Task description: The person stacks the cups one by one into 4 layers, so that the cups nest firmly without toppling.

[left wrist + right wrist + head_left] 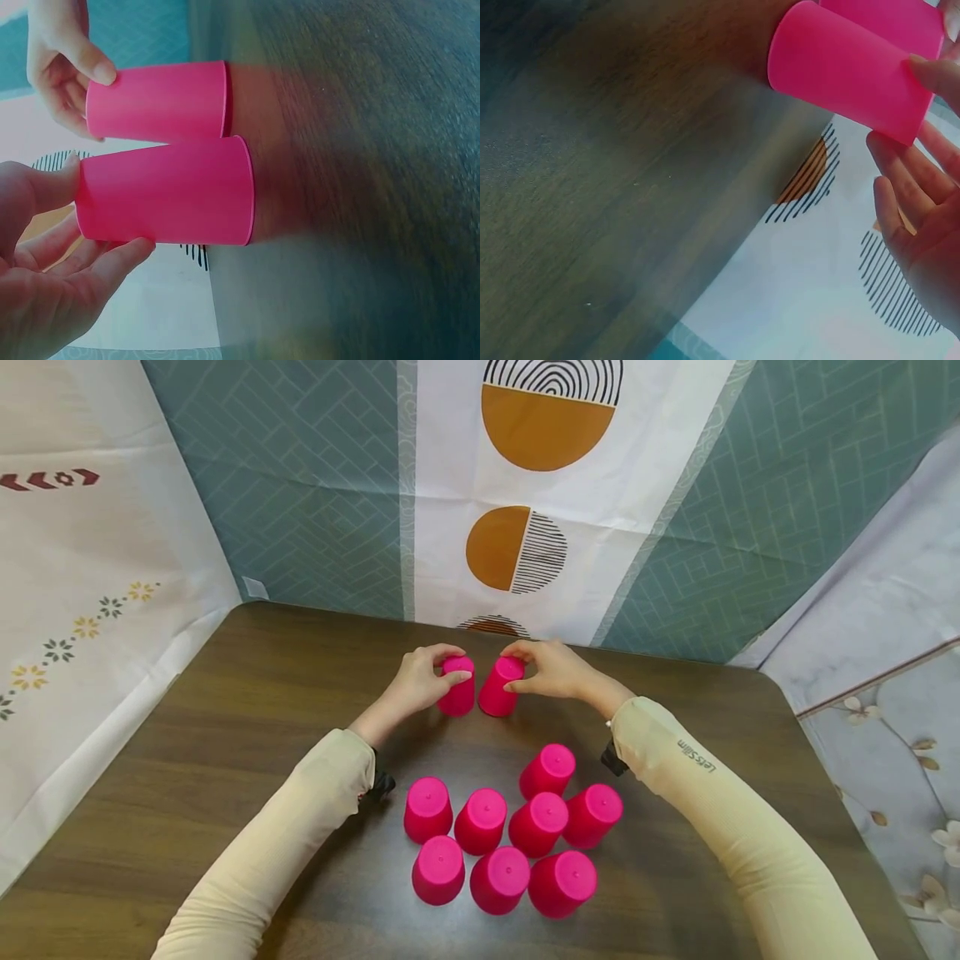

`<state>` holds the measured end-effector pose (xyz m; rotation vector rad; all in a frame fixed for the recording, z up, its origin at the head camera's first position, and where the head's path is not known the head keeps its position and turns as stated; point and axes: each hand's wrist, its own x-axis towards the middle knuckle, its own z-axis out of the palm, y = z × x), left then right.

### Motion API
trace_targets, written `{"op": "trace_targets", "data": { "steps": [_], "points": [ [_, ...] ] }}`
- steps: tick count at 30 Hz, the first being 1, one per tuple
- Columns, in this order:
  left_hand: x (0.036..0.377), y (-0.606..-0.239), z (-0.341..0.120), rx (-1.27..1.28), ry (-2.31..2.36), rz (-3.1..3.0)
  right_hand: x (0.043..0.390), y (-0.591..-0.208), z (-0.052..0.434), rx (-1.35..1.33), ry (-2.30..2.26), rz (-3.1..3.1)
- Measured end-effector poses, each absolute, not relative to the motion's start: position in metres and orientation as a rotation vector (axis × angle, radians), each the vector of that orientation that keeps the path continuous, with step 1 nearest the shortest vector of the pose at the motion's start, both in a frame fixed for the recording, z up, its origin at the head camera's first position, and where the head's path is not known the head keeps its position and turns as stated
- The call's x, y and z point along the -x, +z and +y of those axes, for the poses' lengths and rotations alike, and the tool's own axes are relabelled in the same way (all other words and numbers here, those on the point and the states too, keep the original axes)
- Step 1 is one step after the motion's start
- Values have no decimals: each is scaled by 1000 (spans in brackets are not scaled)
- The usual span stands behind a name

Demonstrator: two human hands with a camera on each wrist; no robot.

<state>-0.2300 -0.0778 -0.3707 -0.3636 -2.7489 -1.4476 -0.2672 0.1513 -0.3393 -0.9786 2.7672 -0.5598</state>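
Two pink plastic cups stand mouth down, side by side, at the far middle of the wooden table (pixel 247 710). My left hand (pixel 453 665) grips the left cup (pixel 458 695) near its top, thumb in front and fingers behind. In the same way my right hand (pixel 514 670) holds the right cup (pixel 497 693). The left wrist view shows the left hand (pixel 52 255) round the nearer cup (pixel 165 191), with the other cup (pixel 157 101) touching it. The right wrist view has the right hand (pixel 919 225) on its cup (pixel 847 67).
Several more pink cups (pixel 498 839) stand upside down in a tight cluster near the table's front, between my forearms. Patterned cloth (pixel 525 527) hangs behind the table's far edge and along both sides.
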Motion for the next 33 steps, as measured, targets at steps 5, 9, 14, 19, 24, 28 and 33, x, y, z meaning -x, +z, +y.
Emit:
{"op": "trace_targets", "data": {
  "steps": [5, 9, 14, 19, 24, 28, 33],
  "points": [
    [231, -371, -78, 363, -1448, -2758, 268, -340, 146, 990, -571, 2738],
    [230, -371, -78, 356, -1443, -2756, 268, -337, 142, 983, -557, 2729],
    [230, -370, -78, 350, -1446, -2756, 266, -335, 138, 967, -525, 2734],
    [231, -371, -79, 361, -1442, -2745, 265, -332, 135, 948, -508, 2735],
    [231, -369, -78, 374, -1437, -2737, 262, -330, 133, 935, -487, 2744],
    [231, -370, -77, 389, -1450, -2732, 260, -333, 133, 930, -478, 2750],
    [229, -371, -77, 391, -1459, -2731, 258, -334, 131, 985, -438, 2767]
  ]
}}
